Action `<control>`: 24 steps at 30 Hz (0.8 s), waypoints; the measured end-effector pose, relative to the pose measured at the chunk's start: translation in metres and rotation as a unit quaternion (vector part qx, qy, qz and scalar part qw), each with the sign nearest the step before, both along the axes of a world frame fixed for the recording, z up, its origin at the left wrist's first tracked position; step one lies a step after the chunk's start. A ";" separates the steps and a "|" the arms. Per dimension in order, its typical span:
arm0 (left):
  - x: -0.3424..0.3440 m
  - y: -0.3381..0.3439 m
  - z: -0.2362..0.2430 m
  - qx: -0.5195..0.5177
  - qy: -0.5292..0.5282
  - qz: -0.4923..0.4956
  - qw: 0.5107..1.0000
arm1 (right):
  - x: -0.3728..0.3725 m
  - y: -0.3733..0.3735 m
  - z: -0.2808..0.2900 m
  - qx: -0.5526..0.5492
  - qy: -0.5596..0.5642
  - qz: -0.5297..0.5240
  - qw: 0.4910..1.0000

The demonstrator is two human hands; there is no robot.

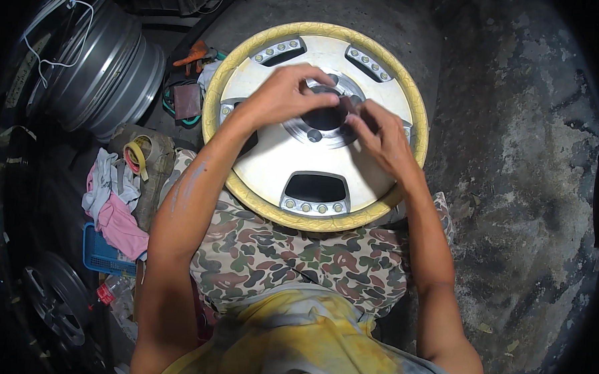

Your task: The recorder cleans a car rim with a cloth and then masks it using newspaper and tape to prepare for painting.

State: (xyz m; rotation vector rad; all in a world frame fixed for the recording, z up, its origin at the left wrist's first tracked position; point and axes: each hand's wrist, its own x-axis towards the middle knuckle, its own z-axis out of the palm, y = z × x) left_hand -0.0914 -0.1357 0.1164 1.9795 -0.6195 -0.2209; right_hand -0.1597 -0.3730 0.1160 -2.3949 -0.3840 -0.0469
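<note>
A wheel rim [267, 155] with a white face lies across my lap, its outer edge wrapped in yellow tape [216, 83]. Over the bare metal hub, my left hand [287, 96] curves with thumb and fingers apart, and I see nothing between them. My right hand [382, 134] is closed in a pinch at the right side of the centre hole. Its fingertips meet a small dark reddish-brown piece [345, 107] that looks like folded sandpaper. Part of that piece is hidden by the fingers.
Metal wheel rims [111, 65] stand at the far left. Left of my lap are a reddish-brown sandpaper sheet [187, 102], an orange-handled tool [197, 54], a yellow tape roll [135, 158], pink cloth [120, 226], a blue basket [106, 262] and a plastic bottle [116, 289].
</note>
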 end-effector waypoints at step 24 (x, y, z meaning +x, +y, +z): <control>0.097 0.140 -0.083 0.123 -0.082 0.331 0.932 | 0.071 -0.004 -0.030 -0.242 -0.152 0.054 0.957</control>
